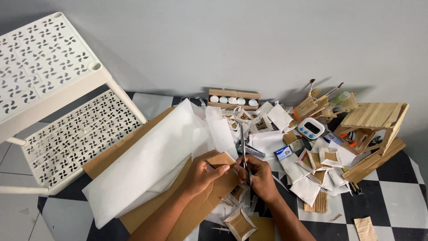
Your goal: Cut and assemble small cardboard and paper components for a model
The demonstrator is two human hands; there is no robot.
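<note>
Small brown cardboard square [220,159], pinched between thumb and fingers of left hand [203,176], near front edge of black-and-white checkered floor mat [397,187]. Right hand [258,176] closed around handles of silver scissors [244,149], blades pointing away. Large white folded paper sheet [147,165] just left; popsicle-stick model house [374,129] toward right edge.

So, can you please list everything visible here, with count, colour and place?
plastic shelf: one, white, left
cardboard sheet: one, brown, under the white sheet
white sheet: one, large, centre left
paint pot box: one, brown, by the wall
timer: one, white, right of centre
stick house: one, tan, right
paper scraps: many, white, centre right
cardboard piece: one, brown, in left hand
scissors: one, metal, in right hand
left hand: pinching the cardboard piece
right hand: gripping the scissors
</note>
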